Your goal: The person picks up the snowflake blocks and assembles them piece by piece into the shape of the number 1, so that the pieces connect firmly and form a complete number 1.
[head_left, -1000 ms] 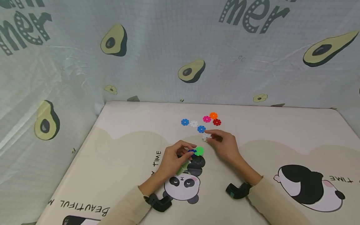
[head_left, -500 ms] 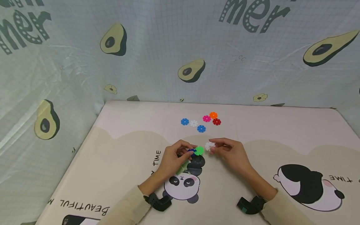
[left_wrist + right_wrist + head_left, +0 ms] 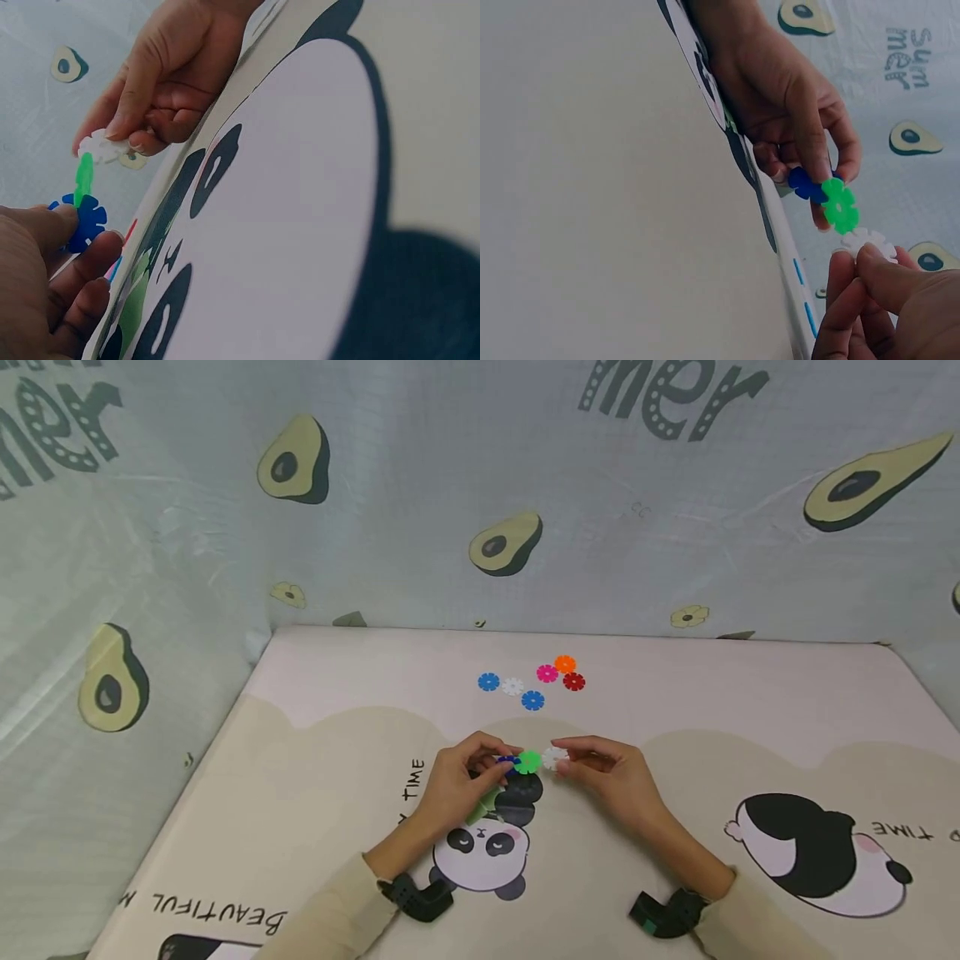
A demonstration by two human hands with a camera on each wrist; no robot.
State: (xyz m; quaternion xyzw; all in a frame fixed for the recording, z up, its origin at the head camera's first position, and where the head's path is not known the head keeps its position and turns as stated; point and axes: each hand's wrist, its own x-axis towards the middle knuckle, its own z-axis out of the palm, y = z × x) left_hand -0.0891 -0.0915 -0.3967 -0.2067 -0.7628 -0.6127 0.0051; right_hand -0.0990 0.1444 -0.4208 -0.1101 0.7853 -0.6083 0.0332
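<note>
Left hand (image 3: 463, 781) is pinching a dark-blue, round, notched plastic disc (image 3: 91, 223); a bright-green notched plastic disc (image 3: 528, 762) is joining its edge. Right hand (image 3: 615, 772) is pinching a white notched plastic disc (image 3: 553, 758) just beside the green, above the pale printed counter (image 3: 675, 693), where six loose discs (image 3: 532, 700) are lying farther back.

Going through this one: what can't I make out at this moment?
Dark blue piece: partly covered by the left hand, head view.
White piece: partly covered by the right hand, head view.
Whether it locks into the green piece: meeting edges too small, head view.
Printed figure at lower left: cut off by bottom edge, head view.
</note>
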